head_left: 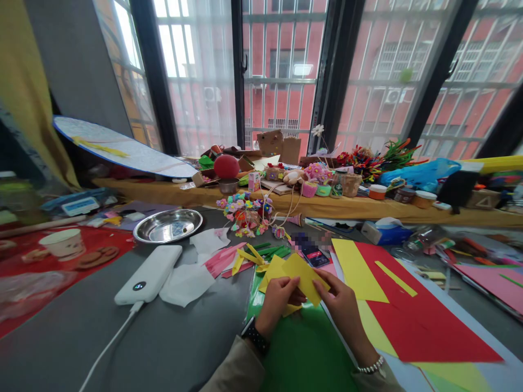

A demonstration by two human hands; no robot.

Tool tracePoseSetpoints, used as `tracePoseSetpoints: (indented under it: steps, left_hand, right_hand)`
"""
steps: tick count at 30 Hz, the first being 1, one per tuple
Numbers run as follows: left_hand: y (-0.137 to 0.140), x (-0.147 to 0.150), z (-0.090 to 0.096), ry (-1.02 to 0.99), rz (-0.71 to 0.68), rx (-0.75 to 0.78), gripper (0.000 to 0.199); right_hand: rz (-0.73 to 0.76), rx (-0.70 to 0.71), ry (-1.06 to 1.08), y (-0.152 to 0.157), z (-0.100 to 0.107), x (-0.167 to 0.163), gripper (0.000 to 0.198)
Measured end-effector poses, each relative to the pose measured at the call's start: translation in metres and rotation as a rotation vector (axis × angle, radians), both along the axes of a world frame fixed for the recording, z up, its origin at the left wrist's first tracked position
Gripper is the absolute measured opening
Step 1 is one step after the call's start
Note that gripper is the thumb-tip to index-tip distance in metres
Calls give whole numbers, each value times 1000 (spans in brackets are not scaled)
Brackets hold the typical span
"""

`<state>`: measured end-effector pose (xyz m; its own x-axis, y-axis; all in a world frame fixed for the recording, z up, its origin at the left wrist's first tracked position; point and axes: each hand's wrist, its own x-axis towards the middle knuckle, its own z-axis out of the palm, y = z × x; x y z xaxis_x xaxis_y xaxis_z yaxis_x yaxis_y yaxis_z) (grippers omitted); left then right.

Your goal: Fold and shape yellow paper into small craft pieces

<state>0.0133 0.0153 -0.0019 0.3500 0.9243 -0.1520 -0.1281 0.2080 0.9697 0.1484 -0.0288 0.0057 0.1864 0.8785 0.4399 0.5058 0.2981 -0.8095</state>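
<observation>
Between both hands is a piece of yellow paper [307, 272], raised a little above a green sheet [306, 348]. My left hand [281, 299] pinches its left side between thumb and fingers. At the right edge, my right hand [335, 296] grips the same paper. Another yellow paper piece [273, 270] lies partly behind it, and some yellow shows beneath the hands. Just beyond sit folded yellow strips [247, 256], green strips [278, 251] and pink paper [223, 260].
A white power bank [149, 275] with a cable lies left, near a steel plate [168, 226] and white paper pieces [188, 284]. Red paper [433, 305] and yellow paper [355, 267] lie right. A phone [312, 251] and colourful small flowers [247, 215] stand beyond the hands.
</observation>
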Motion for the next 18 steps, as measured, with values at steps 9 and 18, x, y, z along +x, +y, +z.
tracePoseSetpoints:
  steps: [9,18]
  left_hand:
    - [0,-1,6,-55,39,-1,45]
    - [-2,0,5,-69,88,85,38]
  right_hand:
    - [154,286,-431,4,-12,-3,42]
    - [227,292,-367,-2,-2,-9,36]
